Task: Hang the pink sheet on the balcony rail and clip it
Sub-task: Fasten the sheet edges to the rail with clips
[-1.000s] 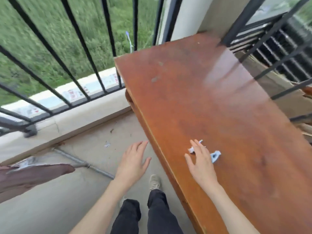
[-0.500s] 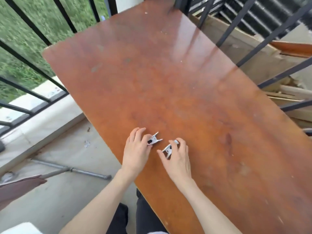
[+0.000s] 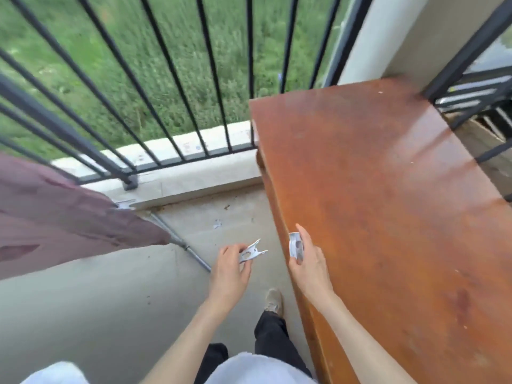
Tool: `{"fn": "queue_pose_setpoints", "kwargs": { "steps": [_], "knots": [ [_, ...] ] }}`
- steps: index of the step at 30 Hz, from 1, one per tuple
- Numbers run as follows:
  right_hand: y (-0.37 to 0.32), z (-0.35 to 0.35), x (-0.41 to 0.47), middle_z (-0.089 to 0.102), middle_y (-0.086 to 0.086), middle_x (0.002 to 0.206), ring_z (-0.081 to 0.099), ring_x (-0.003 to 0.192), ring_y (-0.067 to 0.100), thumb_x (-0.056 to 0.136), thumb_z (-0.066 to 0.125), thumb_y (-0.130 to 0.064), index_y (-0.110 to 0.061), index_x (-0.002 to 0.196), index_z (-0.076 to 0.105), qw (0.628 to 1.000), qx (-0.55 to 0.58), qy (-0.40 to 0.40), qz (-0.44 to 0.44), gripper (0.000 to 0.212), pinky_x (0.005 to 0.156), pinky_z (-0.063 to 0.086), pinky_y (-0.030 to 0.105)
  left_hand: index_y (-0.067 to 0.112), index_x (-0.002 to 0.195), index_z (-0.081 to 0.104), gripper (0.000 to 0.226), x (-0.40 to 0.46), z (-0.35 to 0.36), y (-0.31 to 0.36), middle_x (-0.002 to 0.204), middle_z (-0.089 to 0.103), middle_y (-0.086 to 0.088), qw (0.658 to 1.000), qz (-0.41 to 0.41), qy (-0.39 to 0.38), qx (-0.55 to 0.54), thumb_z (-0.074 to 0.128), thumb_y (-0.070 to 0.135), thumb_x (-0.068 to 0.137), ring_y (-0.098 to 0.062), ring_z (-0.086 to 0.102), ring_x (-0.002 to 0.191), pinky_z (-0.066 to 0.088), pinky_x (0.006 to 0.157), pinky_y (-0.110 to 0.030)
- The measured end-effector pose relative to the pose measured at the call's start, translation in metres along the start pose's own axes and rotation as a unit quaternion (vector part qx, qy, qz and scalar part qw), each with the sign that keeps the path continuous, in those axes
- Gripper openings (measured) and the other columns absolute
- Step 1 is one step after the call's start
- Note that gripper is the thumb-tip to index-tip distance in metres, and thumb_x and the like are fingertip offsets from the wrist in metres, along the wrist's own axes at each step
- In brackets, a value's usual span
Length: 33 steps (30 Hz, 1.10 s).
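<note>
The left hand (image 3: 228, 273) held a white clothes peg (image 3: 250, 252) with its grip clamped on the peg's handle end, prongs pointing to the right. The right hand (image 3: 309, 260) had its grip closed on a second white peg (image 3: 295, 245), held upright just beside the near-left edge of the reddish wooden surface (image 3: 388, 203), which looked bare. The pink sheet (image 3: 61, 214) was at the left, draped over what looked like the black balcony rail (image 3: 83, 139), its lower corner hanging above the concrete floor (image 3: 110, 300). A pale clip (image 3: 124, 204) seemed to sit at its far right edge, though blur made that uncertain. The step in hand looked like carrying pegs to the sheet. Next, the person would need to turn left, squeeze a peg open and pinch it over cloth and rail together.
</note>
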State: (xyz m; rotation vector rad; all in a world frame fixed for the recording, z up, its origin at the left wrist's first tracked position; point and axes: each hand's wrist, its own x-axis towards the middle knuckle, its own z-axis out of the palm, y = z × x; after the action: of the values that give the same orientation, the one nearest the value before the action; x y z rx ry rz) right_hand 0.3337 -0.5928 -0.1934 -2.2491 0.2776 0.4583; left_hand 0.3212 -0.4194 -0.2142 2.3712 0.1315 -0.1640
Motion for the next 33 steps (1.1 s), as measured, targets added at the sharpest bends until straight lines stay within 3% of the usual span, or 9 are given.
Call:
{"fn": "queue_pose_setpoints", "kwargs": {
  "steps": [5, 9, 12, 15, 18, 20, 23, 28, 33],
  "knots": [
    [-0.095, 0.088, -0.015, 0.052, 0.007, 0.134, 0.047, 0.122, 0.028, 0.085, 0.053, -0.008, -0.016, 0.14, 0.036, 0.989, -0.061, -0.1, -0.093, 0.058, 0.094, 0.035, 0.03, 0.017, 0.107, 0.059, 0.018, -0.059, -0.107, -0.082, 0.096, 0.061, 0.002, 0.983, -0.133, 0.111, -0.058, 0.056, 0.017, 0.089, -0.019, 0.054, 0.1, 0.03, 0.068, -0.02],
    [-0.181, 0.19, -0.046, 0.065, 0.012, 0.114, 0.057, 0.086, 0.019, 0.088, 0.055, -0.012, -0.016, 0.13, 0.048, 0.964, -0.066, -0.176, -0.187, 0.042, 0.076, 0.039, 0.025, 0.016, 0.103, 0.062, 0.018, -0.127, -0.191, -0.175, 0.096, 0.067, -0.006, 0.95, -0.229, 0.201, -0.072, 0.061, 0.017, 0.085, -0.026, 0.06, 0.096, 0.037, 0.07, -0.024],
    [-0.24, 0.27, -0.077, 0.065, 0.007, 0.1, 0.05, 0.08, 0.013, 0.084, 0.053, -0.008, -0.023, 0.127, 0.049, 0.912, -0.14, -0.275, -0.269, 0.046, 0.071, 0.037, 0.022, 0.007, 0.097, 0.064, 0.018, -0.182, -0.252, -0.236, 0.088, 0.069, -0.014, 0.908, -0.295, 0.286, -0.08, 0.064, 0.005, 0.08, -0.032, 0.064, 0.086, 0.037, 0.067, -0.028],
    [-0.297, 0.342, -0.111, 0.065, 0.006, 0.099, 0.058, 0.085, 0.018, 0.078, 0.052, -0.003, -0.023, 0.13, 0.047, 0.842, -0.186, -0.367, -0.349, 0.056, 0.068, 0.038, 0.018, 0.001, 0.096, 0.064, 0.017, -0.234, -0.299, -0.282, 0.087, 0.07, -0.019, 0.847, -0.364, 0.373, -0.106, 0.064, -0.001, 0.079, -0.033, 0.065, 0.079, 0.04, 0.065, -0.033],
    [-0.353, 0.407, -0.142, 0.062, 0.004, 0.099, 0.056, 0.074, 0.014, 0.078, 0.05, 0.002, -0.026, 0.129, 0.048, 0.819, -0.161, -0.415, -0.362, 0.059, 0.059, 0.038, 0.008, 0.003, 0.096, 0.063, 0.015, -0.274, -0.329, -0.326, 0.089, 0.068, -0.017, 0.798, -0.421, 0.412, -0.126, 0.061, -0.001, 0.081, -0.033, 0.063, 0.083, 0.045, 0.07, -0.037],
    [-0.383, 0.45, -0.156, 0.059, -0.001, 0.097, 0.054, 0.075, 0.008, 0.081, 0.053, 0.0, -0.028, 0.126, 0.052, 0.821, -0.121, -0.432, -0.352, 0.053, 0.064, 0.041, 0.012, 0.007, 0.095, 0.064, 0.013, -0.296, -0.349, -0.356, 0.089, 0.067, -0.012, 0.782, -0.442, 0.425, -0.115, 0.061, 0.004, 0.082, -0.033, 0.06, 0.084, 0.042, 0.069, -0.034],
    [-0.424, 0.518, -0.17, 0.057, -0.012, 0.091, 0.054, 0.074, 0.0, 0.079, 0.053, 0.005, -0.03, 0.121, 0.055, 0.796, -0.095, -0.465, -0.376, 0.055, 0.068, 0.04, 0.019, 0.009, 0.098, 0.065, 0.015, -0.32, -0.394, -0.404, 0.092, 0.068, -0.007, 0.753, -0.465, 0.457, -0.093, 0.061, 0.009, 0.084, -0.029, 0.057, 0.088, 0.036, 0.068, -0.028],
    [-0.514, 0.627, -0.192, 0.06, -0.004, 0.092, 0.055, 0.078, 0.011, 0.081, 0.056, 0.003, -0.046, 0.107, 0.052, 0.761, -0.079, -0.527, -0.369, 0.056, 0.069, 0.044, 0.025, 0.006, 0.101, 0.063, 0.018, -0.34, -0.486, -0.487, 0.095, 0.067, -0.013, 0.67, -0.513, 0.523, -0.12, 0.06, 0.005, 0.083, -0.032, 0.058, 0.091, 0.04, 0.072, -0.034],
    [-0.611, 0.717, -0.221, 0.06, -0.005, 0.095, 0.056, 0.081, 0.01, 0.081, 0.055, 0.0, -0.043, 0.112, 0.05, 0.724, -0.099, -0.56, -0.39, 0.053, 0.064, 0.046, 0.017, 0.007, 0.108, 0.06, 0.023, -0.349, -0.562, -0.539, 0.095, 0.063, -0.001, 0.582, -0.541, 0.585, -0.165, 0.061, 0.009, 0.085, -0.025, 0.058, 0.082, 0.037, 0.068, -0.028]
  ]
}}
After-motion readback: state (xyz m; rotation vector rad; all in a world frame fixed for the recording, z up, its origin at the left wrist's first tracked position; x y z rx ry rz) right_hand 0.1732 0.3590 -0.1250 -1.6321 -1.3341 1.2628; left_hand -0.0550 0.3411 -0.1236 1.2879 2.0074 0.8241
